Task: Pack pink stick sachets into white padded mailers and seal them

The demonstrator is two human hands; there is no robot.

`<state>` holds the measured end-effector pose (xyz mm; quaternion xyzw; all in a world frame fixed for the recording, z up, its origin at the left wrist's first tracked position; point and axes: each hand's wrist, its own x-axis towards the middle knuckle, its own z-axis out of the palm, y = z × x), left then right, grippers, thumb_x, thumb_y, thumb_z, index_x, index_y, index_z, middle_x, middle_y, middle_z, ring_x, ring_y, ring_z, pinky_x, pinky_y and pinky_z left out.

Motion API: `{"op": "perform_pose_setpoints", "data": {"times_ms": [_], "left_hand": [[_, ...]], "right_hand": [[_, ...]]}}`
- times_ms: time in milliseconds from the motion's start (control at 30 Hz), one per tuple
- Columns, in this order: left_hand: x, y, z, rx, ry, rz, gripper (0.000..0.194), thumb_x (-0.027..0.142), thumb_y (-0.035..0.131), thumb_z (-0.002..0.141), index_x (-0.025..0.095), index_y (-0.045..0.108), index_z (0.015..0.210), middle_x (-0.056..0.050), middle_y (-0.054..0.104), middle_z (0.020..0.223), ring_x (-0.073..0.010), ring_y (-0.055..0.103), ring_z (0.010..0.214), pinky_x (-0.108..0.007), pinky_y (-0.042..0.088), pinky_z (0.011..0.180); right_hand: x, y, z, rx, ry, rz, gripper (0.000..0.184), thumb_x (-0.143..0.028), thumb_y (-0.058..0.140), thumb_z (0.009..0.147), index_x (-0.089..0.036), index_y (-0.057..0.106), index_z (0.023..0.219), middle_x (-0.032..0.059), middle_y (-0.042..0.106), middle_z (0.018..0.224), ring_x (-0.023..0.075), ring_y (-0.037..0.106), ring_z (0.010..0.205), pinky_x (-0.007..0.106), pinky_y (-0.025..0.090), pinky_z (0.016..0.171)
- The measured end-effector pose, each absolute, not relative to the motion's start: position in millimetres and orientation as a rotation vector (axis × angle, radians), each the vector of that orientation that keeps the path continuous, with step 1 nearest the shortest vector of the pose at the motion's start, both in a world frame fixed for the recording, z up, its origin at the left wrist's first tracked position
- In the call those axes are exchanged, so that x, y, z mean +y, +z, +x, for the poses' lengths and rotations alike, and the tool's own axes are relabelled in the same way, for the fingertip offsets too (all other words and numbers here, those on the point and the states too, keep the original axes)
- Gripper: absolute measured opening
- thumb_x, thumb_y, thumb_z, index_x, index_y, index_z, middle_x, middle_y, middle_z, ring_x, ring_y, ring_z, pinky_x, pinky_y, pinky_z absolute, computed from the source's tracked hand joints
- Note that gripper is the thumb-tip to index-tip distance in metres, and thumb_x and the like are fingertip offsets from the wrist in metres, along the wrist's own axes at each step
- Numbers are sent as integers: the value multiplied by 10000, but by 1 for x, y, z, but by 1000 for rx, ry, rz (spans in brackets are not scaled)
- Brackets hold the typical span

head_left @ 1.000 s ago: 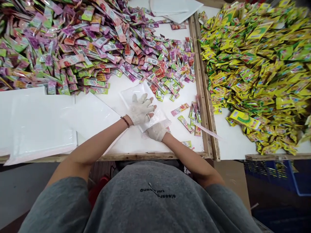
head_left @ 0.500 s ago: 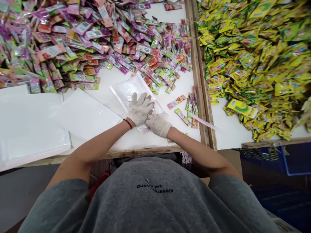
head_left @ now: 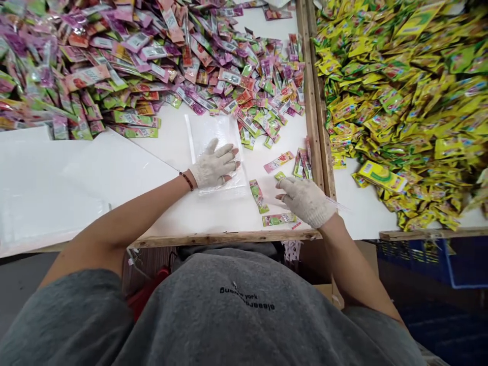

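My left hand (head_left: pixel 218 165), in a white fingerless-tip knit glove, lies flat with fingers spread on a shiny whitish plastic bag (head_left: pixel 213 127). My right hand (head_left: pixel 303 198), gloved the same way, is over the table to the right, its fingers reaching left and a little apart. A green stick sachet (head_left: pixel 280 176) shows at the edge of its fingers, partly covered. Other green sachets lie between the hands: one upright-lying sachet (head_left: pixel 258 196) and one crosswise sachet (head_left: pixel 278 219) near the table edge. A pink and yellow sachet (head_left: pixel 278 161) lies just beyond.
A large heap of pink, purple and green sachets (head_left: pixel 152 56) covers the back left. Wooden dividers (head_left: pixel 318 112) separate it from yellow packets (head_left: pixel 381 112) at right. White bags (head_left: pixel 57 188) are stacked at left. A wooden strip (head_left: pixel 229 238) edges the table; blue crates (head_left: pixel 465 262) stand below.
My right hand has left the bag and moved right, onto the sachets. My left hand shifted slightly left and stays on the bag, which now lies straighter. Green sachets near the edge are uncovered.
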<state>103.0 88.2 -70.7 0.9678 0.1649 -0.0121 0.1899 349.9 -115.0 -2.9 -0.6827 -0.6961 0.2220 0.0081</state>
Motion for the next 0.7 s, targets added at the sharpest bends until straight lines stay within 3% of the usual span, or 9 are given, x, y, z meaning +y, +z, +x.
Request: {"op": "perform_pose_setpoints", "data": {"times_ms": [100, 167, 300, 400, 500, 600, 700], "left_hand": [[66, -59, 103, 634, 33, 2796, 470, 289, 625, 902, 203, 645, 1364, -184, 525, 1588, -396, 411, 1524, -620, 243, 1276], [44, -51, 96, 784, -12, 2781, 374, 322, 636, 933, 171, 673, 1273, -222, 608, 1433, -411, 531, 1373, -588, 395, 1152], [13, -42, 58, 863, -157, 2702, 401, 506, 737, 887, 168, 699, 1101, -215, 660, 1274, -428, 588, 1265, -562, 485, 1034], [14, -41, 28, 875, -144, 2585, 160, 317, 644, 924, 189, 692, 1007, -171, 696, 1233, -351, 655, 1183, -513, 502, 1050], [31, -41, 16, 1024, -79, 2345, 230, 288, 510, 971, 198, 702, 1060, -133, 747, 1111, -300, 706, 1039, -445, 552, 957], [49, -44, 21, 1181, -11, 2105, 366, 354, 485, 979, 200, 706, 1226, -115, 784, 1134, -295, 723, 1023, -415, 567, 907], [63, -50, 31, 1251, 81, 2024, 324, 348, 536, 933, 209, 741, 1142, -98, 799, 1100, -299, 711, 1055, -409, 565, 930]], "right_hand": [[-101, -22, 333, -2416, 502, -1949, 402, -151, 617, 917, -183, 709, 1307, 173, 685, 1453, 362, 614, 1330, 519, 441, 1090], [-88, -39, 313, -2570, 492, -1776, 453, -160, 636, 914, -161, 687, 1364, 178, 636, 1533, 374, 552, 1417, 536, 410, 1145], [-68, -58, 296, -2614, 620, -1687, 307, -210, 566, 990, -156, 735, 1241, 171, 696, 1450, 344, 626, 1305, 497, 447, 1094], [-57, -58, 307, -2423, 776, -1744, 276, -232, 494, 1026, -188, 747, 1125, 144, 777, 1245, 297, 684, 1166, 436, 477, 1037], [-41, -52, 317, -2136, 981, -1879, 275, -262, 466, 1031, -201, 717, 1126, 106, 784, 1029, 261, 703, 975, 367, 508, 905], [-21, -47, 314, -1885, 1106, -2032, 255, -294, 463, 1040, -219, 688, 1135, 75, 772, 960, 242, 686, 867, 324, 496, 802], [-4, -43, 302, -1804, 1107, -2198, 239, -293, 469, 1045, -222, 686, 1114, 92, 777, 972, 253, 691, 878, 322, 486, 790]]}}
